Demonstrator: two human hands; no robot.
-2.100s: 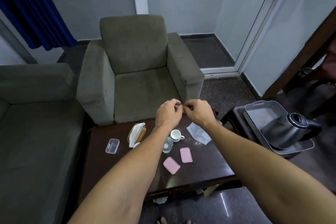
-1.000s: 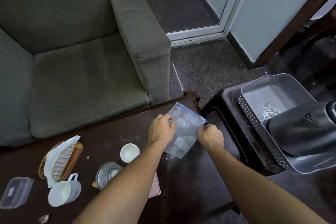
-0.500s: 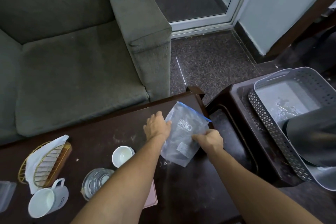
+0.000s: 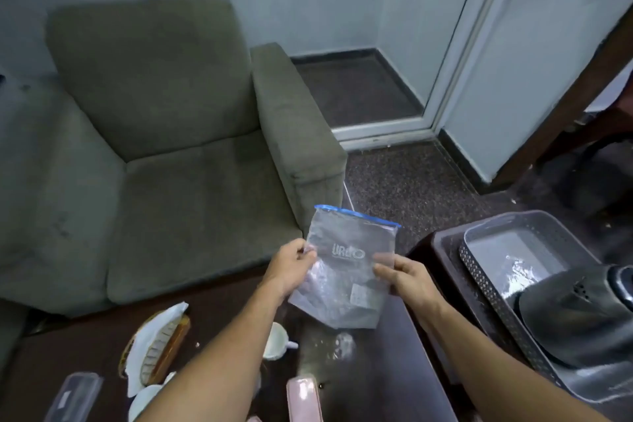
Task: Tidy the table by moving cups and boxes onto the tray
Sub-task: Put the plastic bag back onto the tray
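A clear zip bag [image 4: 346, 267] with a blue seal hangs above the dark table [image 4: 376, 380], held by both hands. My left hand [image 4: 289, 265] pinches its left edge and my right hand [image 4: 402, 279] grips its right edge. Below them a small white cup [image 4: 275, 341] stands on the table. A larger white mug [image 4: 145, 401] shows partly at the bottom edge, behind my left forearm. A clear plastic box [image 4: 73, 396] lies at the bottom left and a pink box [image 4: 303, 399] near the bottom middle. The grey perforated tray [image 4: 493, 284] sits on a side table at the right.
A steel kettle [image 4: 579, 322] fills the near half of the tray. A wicker holder with a white napkin [image 4: 159, 343] lies on the table's left part. A green armchair [image 4: 178, 147] stands just behind the table. Dark floor lies between the chair and the tray.
Both hands have lifted the zip bag off the table and now hold it upright in the air. The camera has tilted up, showing more of the armchair.
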